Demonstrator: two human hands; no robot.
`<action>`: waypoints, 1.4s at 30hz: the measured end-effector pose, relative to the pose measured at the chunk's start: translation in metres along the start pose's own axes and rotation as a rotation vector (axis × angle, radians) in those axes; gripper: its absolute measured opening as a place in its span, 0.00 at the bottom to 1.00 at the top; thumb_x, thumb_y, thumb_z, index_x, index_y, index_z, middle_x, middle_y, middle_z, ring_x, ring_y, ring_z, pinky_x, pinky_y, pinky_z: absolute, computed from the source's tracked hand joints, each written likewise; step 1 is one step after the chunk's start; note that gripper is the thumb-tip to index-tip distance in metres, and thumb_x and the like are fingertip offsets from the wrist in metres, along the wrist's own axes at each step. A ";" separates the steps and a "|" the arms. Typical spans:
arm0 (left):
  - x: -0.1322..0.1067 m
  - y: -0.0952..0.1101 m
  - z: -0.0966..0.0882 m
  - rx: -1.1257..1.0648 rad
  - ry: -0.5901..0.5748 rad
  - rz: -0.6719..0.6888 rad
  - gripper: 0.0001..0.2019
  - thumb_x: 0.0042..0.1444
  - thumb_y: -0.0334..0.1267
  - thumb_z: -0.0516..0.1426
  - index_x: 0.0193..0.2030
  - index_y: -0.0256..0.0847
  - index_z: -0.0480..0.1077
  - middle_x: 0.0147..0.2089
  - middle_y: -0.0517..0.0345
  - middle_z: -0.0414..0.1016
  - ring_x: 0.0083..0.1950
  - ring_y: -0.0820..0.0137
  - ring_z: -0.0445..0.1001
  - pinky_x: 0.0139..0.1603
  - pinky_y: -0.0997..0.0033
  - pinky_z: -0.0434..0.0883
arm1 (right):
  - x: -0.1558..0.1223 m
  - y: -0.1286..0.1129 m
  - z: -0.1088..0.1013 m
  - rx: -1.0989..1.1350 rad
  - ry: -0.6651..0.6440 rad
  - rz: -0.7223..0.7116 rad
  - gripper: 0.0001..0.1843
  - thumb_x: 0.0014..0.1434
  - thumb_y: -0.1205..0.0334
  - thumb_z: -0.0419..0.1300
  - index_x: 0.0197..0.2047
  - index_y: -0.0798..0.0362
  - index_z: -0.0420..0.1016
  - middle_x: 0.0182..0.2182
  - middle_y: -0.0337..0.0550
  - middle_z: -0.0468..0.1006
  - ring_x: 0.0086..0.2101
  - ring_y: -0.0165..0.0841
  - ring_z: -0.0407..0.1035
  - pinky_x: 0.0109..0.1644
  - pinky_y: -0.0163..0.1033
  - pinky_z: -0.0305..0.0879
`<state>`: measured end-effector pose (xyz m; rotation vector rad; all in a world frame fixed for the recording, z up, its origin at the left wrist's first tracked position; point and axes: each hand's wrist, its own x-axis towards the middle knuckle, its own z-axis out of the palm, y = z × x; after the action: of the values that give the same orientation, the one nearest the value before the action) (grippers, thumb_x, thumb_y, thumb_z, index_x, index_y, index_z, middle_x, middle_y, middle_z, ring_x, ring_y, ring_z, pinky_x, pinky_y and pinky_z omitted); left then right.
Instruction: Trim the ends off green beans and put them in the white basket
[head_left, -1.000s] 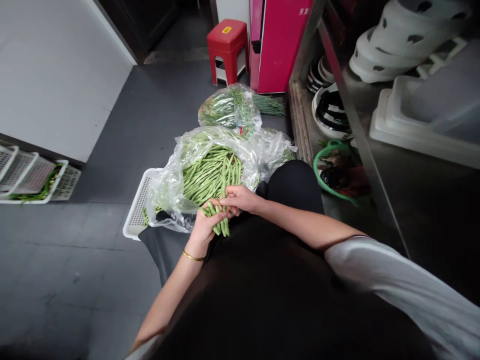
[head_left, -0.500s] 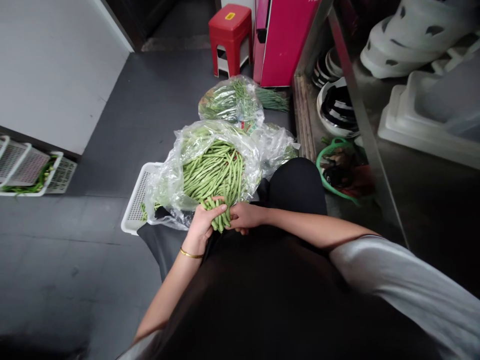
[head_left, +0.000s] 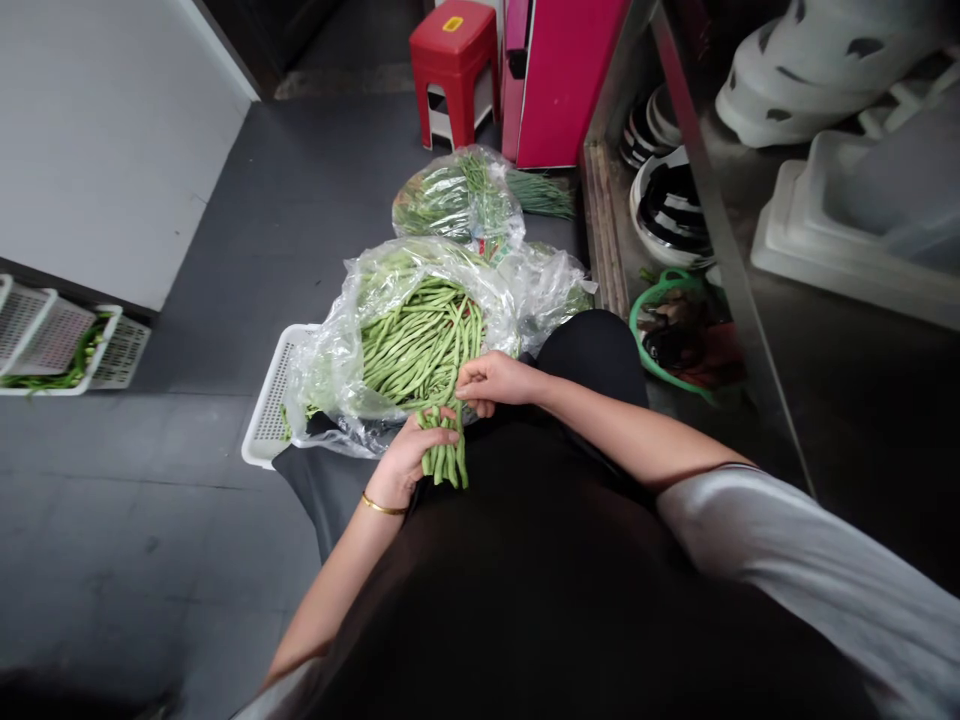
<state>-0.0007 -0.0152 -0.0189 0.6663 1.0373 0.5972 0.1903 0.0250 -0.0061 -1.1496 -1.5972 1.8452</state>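
A large clear plastic bag (head_left: 330,350) lies open before me, full of long green beans (head_left: 412,345). My left hand (head_left: 407,452) is closed around a small bunch of green beans (head_left: 444,462), with the thumb across the top and the bean ends pointing down toward my lap. Just above and to the right, my right hand (head_left: 491,383) pinches a long bean at the near edge of the pile. That bean hangs down beside the bunch. The curled fingers partly hide the grip.
A white perforated basket (head_left: 264,425) sits partly under the bag. More bagged greens (head_left: 457,195) lie behind it, near a red stool (head_left: 454,65) and a pink cabinet (head_left: 570,80). At right is a shelf with bowls (head_left: 671,215) and a green basket (head_left: 637,345); white baskets (head_left: 120,350) stand at left.
My right hand has moved up and away from the bunch and now pinches a bean above it. The bunch in my left hand hangs a little lower and points more downward.
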 end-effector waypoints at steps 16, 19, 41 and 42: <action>-0.015 0.002 0.011 0.038 -0.072 -0.008 0.14 0.32 0.27 0.66 0.30 0.35 0.72 0.24 0.56 0.74 0.21 0.72 0.71 0.22 0.74 0.69 | -0.009 -0.004 -0.002 -0.099 0.498 -0.161 0.21 0.63 0.48 0.42 0.29 0.54 0.64 0.20 0.39 0.68 0.22 0.28 0.65 0.27 0.32 0.60; -0.013 0.001 0.009 0.014 -0.014 0.022 0.12 0.33 0.27 0.65 0.29 0.35 0.72 0.26 0.55 0.75 0.22 0.72 0.71 0.22 0.75 0.69 | -0.004 0.007 -0.011 0.241 0.415 -0.027 0.22 0.58 0.43 0.50 0.33 0.55 0.67 0.23 0.39 0.72 0.24 0.27 0.68 0.28 0.32 0.63; -0.050 0.035 0.000 -0.241 0.185 0.441 0.10 0.43 0.34 0.60 0.34 0.41 0.66 0.32 0.58 0.75 0.28 0.70 0.73 0.26 0.73 0.70 | 0.010 -0.026 0.047 0.130 -0.470 0.052 0.17 0.55 0.48 0.56 0.28 0.54 0.60 0.11 0.26 0.61 0.12 0.23 0.57 0.19 0.29 0.59; -0.060 0.045 -0.007 -0.207 0.227 0.505 0.09 0.43 0.34 0.60 0.34 0.41 0.67 0.32 0.58 0.75 0.28 0.70 0.72 0.26 0.73 0.70 | 0.015 -0.030 0.046 0.133 -0.459 0.049 0.17 0.54 0.48 0.58 0.29 0.54 0.62 0.12 0.27 0.63 0.13 0.23 0.59 0.20 0.29 0.60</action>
<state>-0.0361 -0.0270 0.0463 0.6896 1.0002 1.2261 0.1391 0.0160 0.0171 -0.7473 -1.6525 2.3316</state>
